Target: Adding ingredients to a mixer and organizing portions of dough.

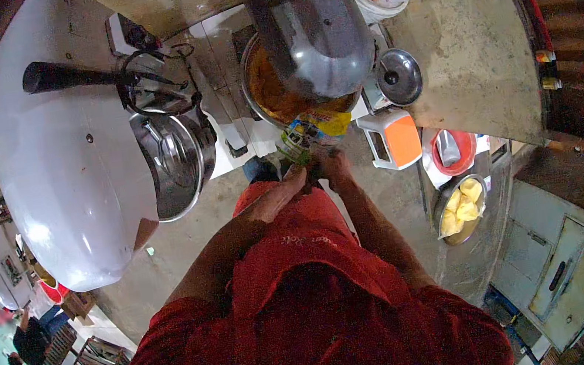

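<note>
Both my hands are together in front of my red apron, at the near rim of a metal mixing bowl (pixel 256 105). My left hand (pixel 295 180) and my right hand (pixel 333 165) close around the near end of a printed plastic packet (pixel 298 143), yellow, green and partly see-through. Its far end reaches over the bowl's rim. An orange-brown mixture (pixel 266 81) coats the inside of the bowl. Above it hangs the dark grey head of a stand mixer (pixel 320 36), which hides much of the bowl. The packet's contents cannot be made out.
A large white mixer (pixel 64 155) with a steel bowl (pixel 190 174) stands at left. Right are an orange-topped stool (pixel 403 141), a steel lid (pixel 400 76), a red bowl (pixel 462 147) and a pan of yellow pieces (pixel 466 209). A white bucket (pixel 375 6) sits farther back.
</note>
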Demonstrator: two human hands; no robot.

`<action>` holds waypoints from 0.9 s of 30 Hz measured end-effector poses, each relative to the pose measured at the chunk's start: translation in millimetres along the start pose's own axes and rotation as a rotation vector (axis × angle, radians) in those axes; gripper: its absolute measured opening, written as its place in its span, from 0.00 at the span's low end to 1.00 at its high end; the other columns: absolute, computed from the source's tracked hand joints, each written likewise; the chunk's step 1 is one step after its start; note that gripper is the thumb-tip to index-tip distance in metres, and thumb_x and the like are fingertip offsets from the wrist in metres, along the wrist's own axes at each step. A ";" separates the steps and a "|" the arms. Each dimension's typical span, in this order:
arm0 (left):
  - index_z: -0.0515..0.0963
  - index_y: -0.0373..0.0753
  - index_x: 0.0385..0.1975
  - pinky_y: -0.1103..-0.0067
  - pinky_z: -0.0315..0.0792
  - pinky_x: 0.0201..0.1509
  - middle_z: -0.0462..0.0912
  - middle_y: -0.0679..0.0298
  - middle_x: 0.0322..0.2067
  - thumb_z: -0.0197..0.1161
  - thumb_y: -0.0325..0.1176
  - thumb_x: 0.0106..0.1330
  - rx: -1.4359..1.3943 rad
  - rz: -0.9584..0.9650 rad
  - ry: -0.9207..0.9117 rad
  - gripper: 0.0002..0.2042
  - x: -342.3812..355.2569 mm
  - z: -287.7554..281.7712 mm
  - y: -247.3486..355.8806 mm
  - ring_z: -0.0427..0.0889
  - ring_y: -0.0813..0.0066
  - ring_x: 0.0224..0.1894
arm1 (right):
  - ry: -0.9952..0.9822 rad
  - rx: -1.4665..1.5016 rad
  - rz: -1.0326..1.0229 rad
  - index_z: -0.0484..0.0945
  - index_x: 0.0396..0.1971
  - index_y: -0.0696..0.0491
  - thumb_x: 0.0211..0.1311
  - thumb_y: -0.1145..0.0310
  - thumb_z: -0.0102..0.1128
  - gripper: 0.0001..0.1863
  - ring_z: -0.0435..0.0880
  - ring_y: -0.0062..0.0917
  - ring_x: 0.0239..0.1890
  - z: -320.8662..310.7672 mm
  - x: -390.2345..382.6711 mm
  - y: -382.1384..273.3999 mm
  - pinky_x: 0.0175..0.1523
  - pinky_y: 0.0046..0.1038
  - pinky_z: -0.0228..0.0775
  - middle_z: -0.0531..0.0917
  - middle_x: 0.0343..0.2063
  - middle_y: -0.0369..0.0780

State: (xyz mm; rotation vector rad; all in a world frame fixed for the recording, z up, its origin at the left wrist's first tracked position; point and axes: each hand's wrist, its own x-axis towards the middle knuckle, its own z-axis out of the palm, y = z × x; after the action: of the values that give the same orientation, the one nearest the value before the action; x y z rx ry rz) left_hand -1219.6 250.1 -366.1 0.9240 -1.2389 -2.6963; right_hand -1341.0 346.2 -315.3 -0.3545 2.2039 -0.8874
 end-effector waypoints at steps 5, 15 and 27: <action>0.66 0.43 0.60 0.64 0.69 0.58 0.72 0.58 0.57 0.65 0.47 0.58 -0.045 -0.394 0.118 0.30 -25.4 10.5 86.4 0.71 0.62 0.58 | -0.203 0.182 0.216 0.79 0.39 0.52 0.49 0.62 0.64 0.17 0.82 0.29 0.28 -40.1 23.5 44.9 0.29 0.33 0.75 0.82 0.29 0.41; 0.67 0.43 0.58 0.53 0.76 0.48 0.74 0.58 0.55 0.54 0.46 0.67 -0.240 -0.243 -0.241 0.22 -9.5 37.3 104.7 0.75 0.59 0.55 | 0.213 -0.334 -0.447 0.78 0.24 0.55 0.46 0.59 0.64 0.13 0.82 0.41 0.29 -29.4 24.2 7.0 0.30 0.38 0.74 0.81 0.25 0.46; 0.72 0.36 0.49 0.57 0.76 0.48 0.79 0.57 0.46 0.52 0.42 0.69 -0.258 -0.015 -0.188 0.17 50.7 12.0 -20.4 0.79 0.62 0.47 | 0.057 -0.789 -0.524 0.77 0.25 0.56 0.51 0.59 0.58 0.14 0.81 0.47 0.29 -25.8 26.9 -20.9 0.31 0.45 0.72 0.79 0.23 0.49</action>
State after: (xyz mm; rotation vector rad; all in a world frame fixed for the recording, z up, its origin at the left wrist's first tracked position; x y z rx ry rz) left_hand -1263.5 258.7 -399.8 0.6649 -0.8776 -2.9184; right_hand -1378.5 330.7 -302.1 -1.3323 2.4790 -0.2189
